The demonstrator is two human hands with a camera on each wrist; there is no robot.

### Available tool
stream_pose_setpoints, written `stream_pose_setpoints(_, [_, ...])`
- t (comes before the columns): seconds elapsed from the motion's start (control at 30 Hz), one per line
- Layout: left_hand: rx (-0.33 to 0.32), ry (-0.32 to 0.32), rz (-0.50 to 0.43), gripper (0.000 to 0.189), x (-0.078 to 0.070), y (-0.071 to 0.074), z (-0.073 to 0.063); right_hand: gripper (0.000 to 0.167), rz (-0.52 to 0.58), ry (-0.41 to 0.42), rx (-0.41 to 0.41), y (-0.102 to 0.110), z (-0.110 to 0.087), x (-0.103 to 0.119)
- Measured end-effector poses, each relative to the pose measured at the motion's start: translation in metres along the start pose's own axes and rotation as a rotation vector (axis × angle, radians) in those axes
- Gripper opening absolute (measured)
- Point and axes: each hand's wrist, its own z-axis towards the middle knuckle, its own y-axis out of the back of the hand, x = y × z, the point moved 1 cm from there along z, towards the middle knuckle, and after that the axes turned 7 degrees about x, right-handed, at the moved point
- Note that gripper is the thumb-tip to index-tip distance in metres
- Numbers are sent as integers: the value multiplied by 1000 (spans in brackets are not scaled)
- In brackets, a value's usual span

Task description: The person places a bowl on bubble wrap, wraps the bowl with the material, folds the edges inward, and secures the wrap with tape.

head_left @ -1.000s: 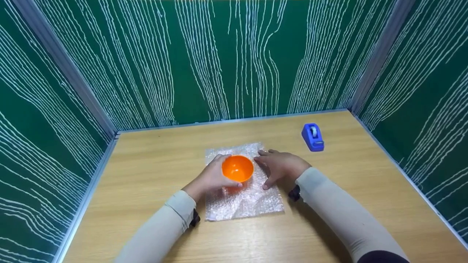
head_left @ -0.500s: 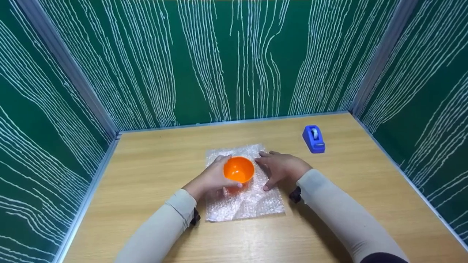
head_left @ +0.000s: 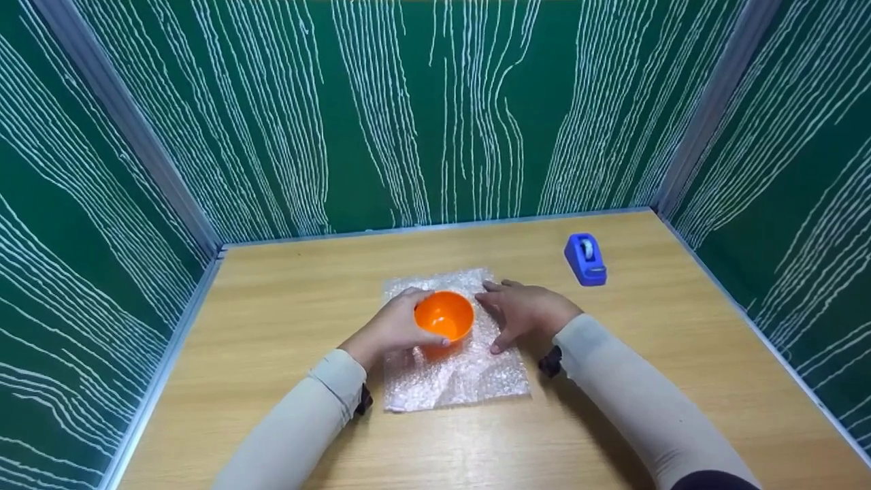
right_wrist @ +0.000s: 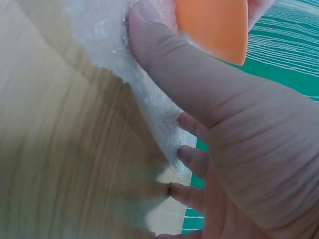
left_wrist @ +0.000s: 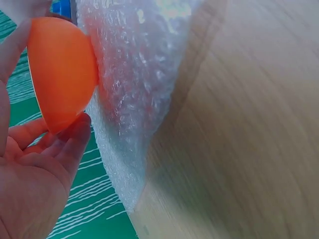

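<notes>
An orange bowl (head_left: 444,317) stands with its mouth up on a sheet of bubble wrap (head_left: 456,384) in the head view. My left hand (head_left: 398,325) grips the bowl from the left, thumb on the near side and fingers round the far side. In the left wrist view the bowl (left_wrist: 62,72) lies between thumb and fingers, its base against the wrap (left_wrist: 132,74). Right of the bowl, my right hand (head_left: 527,313) rests on the sheet's right edge with its fingers spread. The right wrist view shows its thumb (right_wrist: 169,59) on the wrap and fingertips along the border.
A blue tape dispenser (head_left: 585,260) stands at the back right of the wooden table (head_left: 306,299). Green panels (head_left: 367,122) with white wavy lines enclose the table at the back and both sides, joined by grey metal posts (head_left: 704,102).
</notes>
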Motion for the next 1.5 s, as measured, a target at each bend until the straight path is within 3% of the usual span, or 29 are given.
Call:
stream_pose_setpoints(0.3, [14,-20,32,87,-1,3,4,113,-18,60,-31,1,0,0])
stream_pose_setpoints(0.57, [22,-8,26,85,-4,4,4,89,-135,96,-95,4,-19,8])
stream_pose_setpoints(0.9, [19,27,0,83,-5,4,2,63,-184,66,-8,10,-42,34])
stream_pose_setpoints(1.13, [21,29,25,87,-8,2,3,32,-204,123,79,5,-55,40])
stream_pose_setpoints(1.33, [26,60,33,93,-8,3,3,44,-232,168,164,-7,-62,41])
stream_pose_setpoints(1.5, [27,71,31,95,-6,3,3,51,-243,190,188,-15,-63,39])
